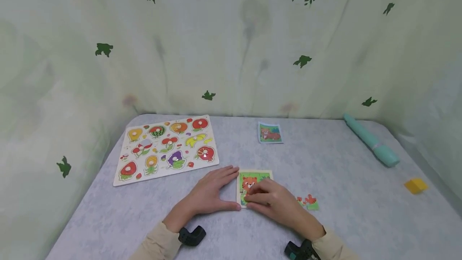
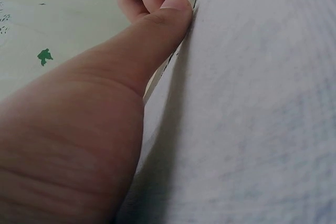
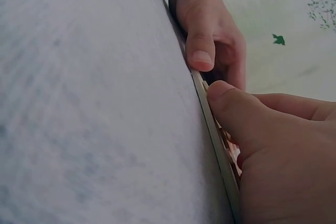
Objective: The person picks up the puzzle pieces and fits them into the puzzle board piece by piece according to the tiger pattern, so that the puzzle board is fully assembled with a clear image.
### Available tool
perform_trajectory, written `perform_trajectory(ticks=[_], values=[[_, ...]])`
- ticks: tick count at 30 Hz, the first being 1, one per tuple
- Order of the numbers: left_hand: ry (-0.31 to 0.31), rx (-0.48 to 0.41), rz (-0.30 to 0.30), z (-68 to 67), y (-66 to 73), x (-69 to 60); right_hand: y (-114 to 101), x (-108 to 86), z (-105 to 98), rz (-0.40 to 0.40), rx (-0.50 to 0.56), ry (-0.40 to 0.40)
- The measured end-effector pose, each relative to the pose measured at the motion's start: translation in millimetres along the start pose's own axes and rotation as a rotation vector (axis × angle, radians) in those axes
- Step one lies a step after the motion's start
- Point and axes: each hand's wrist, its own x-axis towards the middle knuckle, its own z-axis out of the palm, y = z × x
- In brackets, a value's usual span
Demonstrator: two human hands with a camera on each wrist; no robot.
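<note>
A small jigsaw puzzle board (image 1: 254,171) with a pale rim lies on the table, showing an orange tiger on green. At its left side is my left hand (image 1: 209,193), fingers extended to the upper corner and thumb touching the lower one. My right hand (image 1: 276,204) is over the lower half, thumb and fingers pinching a puzzle piece mostly hidden beneath them. In the right wrist view, the right thumb (image 3: 223,92) is just above the board's edge (image 3: 215,142), close to the left thumb (image 3: 202,59). Loose puzzle pieces (image 1: 311,203) lie right of the right hand.
A large fruit peg board (image 1: 195,163) lies at the back left. A small picture card (image 1: 270,133) is behind the puzzle. Towards the right are a rolled teal mat (image 1: 371,141) and a yellow block (image 1: 416,185). A printed curtain (image 1: 223,43) rises behind the table.
</note>
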Motion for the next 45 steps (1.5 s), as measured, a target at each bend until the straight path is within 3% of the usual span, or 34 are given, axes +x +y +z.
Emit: perform_trajectory(ticks=[7,14,21,31,45], values=[[0.006,0.008,0.009,2.6,-1.4,-0.8,-3.0,-1.0,1.6,-0.011,-0.005,0.021],[-0.001,-0.004,0.002,0.9,2.1,-1.3,-4.8,-1.4,2.9,0.03,-0.024,0.001],[0.003,-0.002,-0.001,-0.8,2.0,-3.4,-4.9,1.1,5.7,-0.009,-0.022,0.038],[0.003,-0.004,0.004,2.3,-0.8,-1.3,-6.5,0.8,3.5,0.028,-0.055,0.004],[-0.001,-0.005,-0.01,2.3,-0.2,-2.3,-8.7,0.2,2.4,0.02,-0.056,0.012]])
